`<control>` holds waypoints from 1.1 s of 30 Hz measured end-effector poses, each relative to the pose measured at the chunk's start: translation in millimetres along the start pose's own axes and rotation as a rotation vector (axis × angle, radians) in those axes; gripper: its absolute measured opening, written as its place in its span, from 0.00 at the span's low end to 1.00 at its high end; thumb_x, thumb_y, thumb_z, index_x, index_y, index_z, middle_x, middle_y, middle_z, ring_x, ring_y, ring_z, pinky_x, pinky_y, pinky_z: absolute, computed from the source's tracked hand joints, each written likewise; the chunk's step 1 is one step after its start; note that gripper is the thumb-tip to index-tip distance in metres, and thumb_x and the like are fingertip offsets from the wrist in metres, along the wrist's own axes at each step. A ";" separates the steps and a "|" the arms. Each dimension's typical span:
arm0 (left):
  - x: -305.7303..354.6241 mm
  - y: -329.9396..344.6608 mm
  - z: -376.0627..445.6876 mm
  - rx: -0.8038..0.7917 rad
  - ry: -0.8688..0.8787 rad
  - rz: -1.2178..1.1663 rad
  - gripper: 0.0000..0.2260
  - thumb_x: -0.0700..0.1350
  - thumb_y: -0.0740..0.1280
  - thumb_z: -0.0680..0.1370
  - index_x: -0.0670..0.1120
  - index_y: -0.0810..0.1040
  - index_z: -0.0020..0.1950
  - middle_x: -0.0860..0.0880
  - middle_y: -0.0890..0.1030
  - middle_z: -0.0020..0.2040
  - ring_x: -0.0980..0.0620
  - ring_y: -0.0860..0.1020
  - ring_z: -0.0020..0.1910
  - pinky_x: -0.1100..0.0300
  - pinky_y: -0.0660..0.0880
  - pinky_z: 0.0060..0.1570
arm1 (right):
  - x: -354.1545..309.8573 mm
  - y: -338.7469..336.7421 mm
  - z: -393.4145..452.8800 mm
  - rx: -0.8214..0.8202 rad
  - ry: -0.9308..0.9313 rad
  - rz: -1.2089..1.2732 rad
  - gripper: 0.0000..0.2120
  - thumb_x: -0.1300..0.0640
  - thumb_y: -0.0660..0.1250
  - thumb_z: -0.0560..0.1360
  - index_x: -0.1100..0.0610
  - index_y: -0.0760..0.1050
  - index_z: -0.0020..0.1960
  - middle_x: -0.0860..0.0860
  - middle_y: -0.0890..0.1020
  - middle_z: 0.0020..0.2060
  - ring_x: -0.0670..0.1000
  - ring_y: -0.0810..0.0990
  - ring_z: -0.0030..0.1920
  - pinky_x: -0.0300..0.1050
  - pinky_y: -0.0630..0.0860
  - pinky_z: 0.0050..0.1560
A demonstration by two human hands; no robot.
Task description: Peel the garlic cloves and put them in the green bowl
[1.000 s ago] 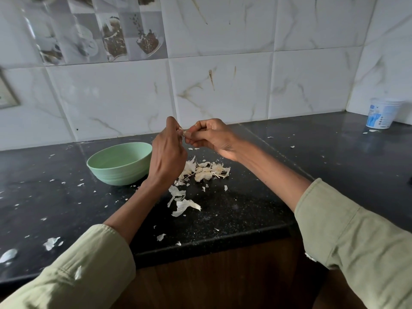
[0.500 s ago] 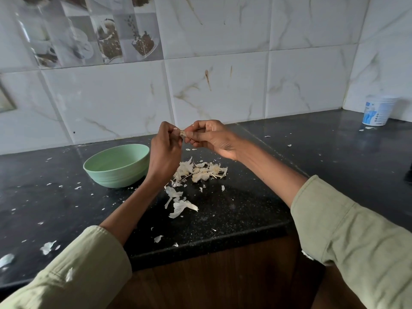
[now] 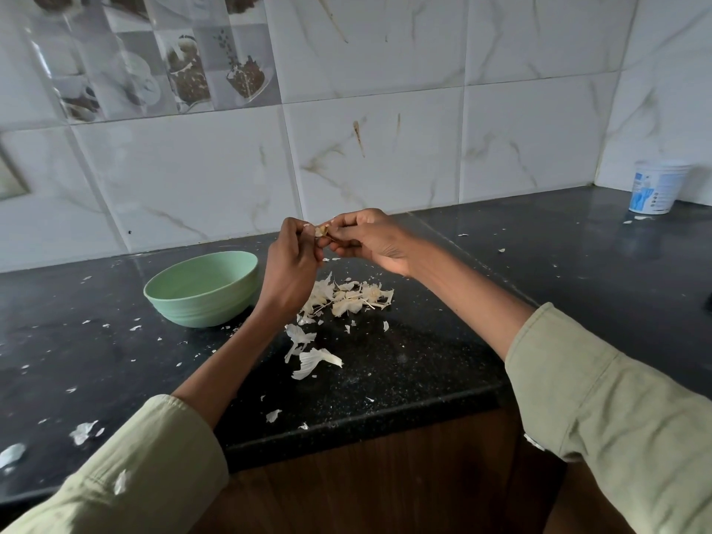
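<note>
Both hands meet above the black counter around one small garlic clove. My right hand grips the clove with curled fingers. My left hand pinches its papery skin at the left end. The green bowl stands on the counter just left of my left hand; the part of its inside that shows holds nothing. Under the hands lies a heap of garlic skins, with looser skin pieces nearer to me.
A white plastic tub stands in the far right corner by the tiled wall. Small skin flakes are scattered over the counter, also near its front left edge. The counter's front edge runs just below the skins.
The hands stay together on the clove, with the fingers shifting slightly at its skin. The view has shifted a little; nothing on the counter moved.
</note>
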State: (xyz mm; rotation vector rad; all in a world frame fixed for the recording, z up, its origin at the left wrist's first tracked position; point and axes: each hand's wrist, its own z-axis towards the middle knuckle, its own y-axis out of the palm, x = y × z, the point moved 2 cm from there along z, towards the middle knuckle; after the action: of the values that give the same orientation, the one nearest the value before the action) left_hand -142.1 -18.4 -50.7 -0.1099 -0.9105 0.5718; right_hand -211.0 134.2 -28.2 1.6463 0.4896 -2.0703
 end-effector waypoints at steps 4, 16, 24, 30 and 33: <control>-1.3 -1.8 0.8 0.032 -0.039 -0.020 0.08 0.42 0.56 0.88 0.41 0.73 0.56 0.44 0.81 0.42 0.57 0.76 0.36 0.68 0.71 0.33 | -1.5 -1.3 0.5 -0.004 -0.014 -0.054 0.12 0.71 0.67 0.79 0.71 0.77 0.62 0.61 0.86 0.49 0.49 0.85 0.43 0.40 0.83 0.49; -2.9 -4.0 0.9 0.029 -0.058 0.018 0.10 0.46 0.61 0.87 0.41 0.76 0.54 0.43 0.84 0.41 0.51 0.79 0.37 0.58 0.75 0.34 | -5.1 3.6 -3.8 -0.022 -0.107 -0.201 0.13 0.62 0.73 0.79 0.65 0.78 0.61 0.60 0.87 0.50 0.59 0.86 0.52 0.54 0.83 0.59; 0.2 -6.4 0.9 0.035 -0.008 0.067 0.10 0.46 0.58 0.88 0.44 0.75 0.53 0.48 0.84 0.41 0.47 0.83 0.40 0.46 0.80 0.45 | -8.9 0.5 -4.6 0.020 -0.087 -0.192 0.12 0.61 0.72 0.79 0.65 0.76 0.60 0.65 0.86 0.51 0.56 0.85 0.48 0.54 0.83 0.58; 4.0 -8.1 -0.7 -0.025 0.025 0.077 0.19 0.61 0.59 0.86 0.47 0.78 0.54 0.51 0.85 0.45 0.52 0.84 0.41 0.53 0.78 0.43 | -7.7 0.5 -3.4 0.142 -0.116 -0.214 0.07 0.61 0.73 0.79 0.62 0.79 0.54 0.57 0.84 0.44 0.50 0.82 0.42 0.43 0.83 0.47; 0.9 -5.7 1.8 -0.045 0.045 0.125 0.10 0.54 0.70 0.83 0.47 0.78 0.52 0.51 0.85 0.43 0.50 0.83 0.42 0.51 0.81 0.42 | -8.5 -0.4 -4.2 0.149 -0.139 -0.213 0.07 0.64 0.73 0.78 0.65 0.79 0.54 0.57 0.86 0.42 0.51 0.84 0.42 0.42 0.83 0.45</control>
State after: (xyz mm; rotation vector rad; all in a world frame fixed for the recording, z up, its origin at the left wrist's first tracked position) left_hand -140.7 -23.0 -47.1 -0.2208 -0.8774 0.6622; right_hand -206.2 137.8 -20.9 1.5744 0.4931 -2.4107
